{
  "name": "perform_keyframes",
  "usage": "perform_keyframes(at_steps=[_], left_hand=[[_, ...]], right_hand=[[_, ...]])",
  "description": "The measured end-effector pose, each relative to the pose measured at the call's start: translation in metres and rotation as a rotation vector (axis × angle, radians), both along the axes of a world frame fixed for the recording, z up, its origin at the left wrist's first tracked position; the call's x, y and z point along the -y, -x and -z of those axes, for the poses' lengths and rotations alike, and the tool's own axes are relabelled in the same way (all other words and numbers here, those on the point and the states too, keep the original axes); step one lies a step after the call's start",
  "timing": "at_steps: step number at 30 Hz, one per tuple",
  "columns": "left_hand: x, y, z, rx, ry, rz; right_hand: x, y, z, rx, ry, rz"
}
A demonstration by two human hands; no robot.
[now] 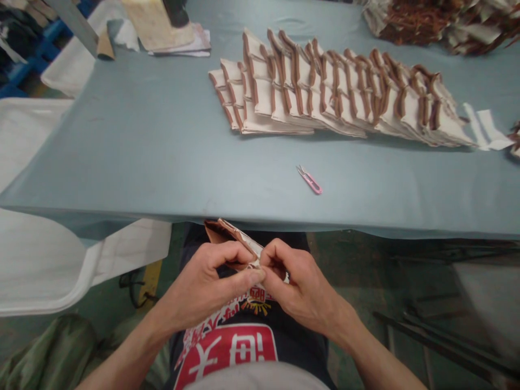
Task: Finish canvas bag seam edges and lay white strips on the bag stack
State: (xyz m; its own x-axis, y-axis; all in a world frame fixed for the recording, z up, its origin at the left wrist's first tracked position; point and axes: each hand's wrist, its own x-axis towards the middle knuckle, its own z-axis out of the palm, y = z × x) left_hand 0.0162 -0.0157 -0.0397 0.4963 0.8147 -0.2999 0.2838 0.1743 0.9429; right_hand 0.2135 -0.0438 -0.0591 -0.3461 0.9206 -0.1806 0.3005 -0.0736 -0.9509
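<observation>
Two hands (209, 284) on one workpiece (244, 239), one snipper (309, 180) apart

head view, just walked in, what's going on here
A person pinches a brown-and-cream piece between the fingers of the left hand and right hand, above their lap, by the table edge. Pink snips lie untouched on the table, and beyond them an overlapping row of cream pieces with brown edges is laid out.

One fabric piece (235, 232) is held, beside one snipper (307, 177), one table (162, 146).
</observation>
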Motion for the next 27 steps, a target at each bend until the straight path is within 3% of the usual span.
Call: perform_keyframes(at_steps=[9,15,21,27], left_hand=[[0.002,0.004,0.008,0.029,-0.049,-0.040],[0.009,-0.001,0.008,-0.088,-0.218,-0.131],[0.002,0.006,0.006,-0.132,-0.279,0.037],[-0.002,0.015,0.003,-0.077,-0.354,0.123]], right_hand=[[-0.002,0.008,0.002,0.071,-0.073,0.015],[-0.002,0.012,0.008,0.240,-0.188,0.080],[-0.005,0.004,0.010,0.298,-0.361,0.019],[-0.007,0.003,0.002,0.192,-0.194,-0.032]])
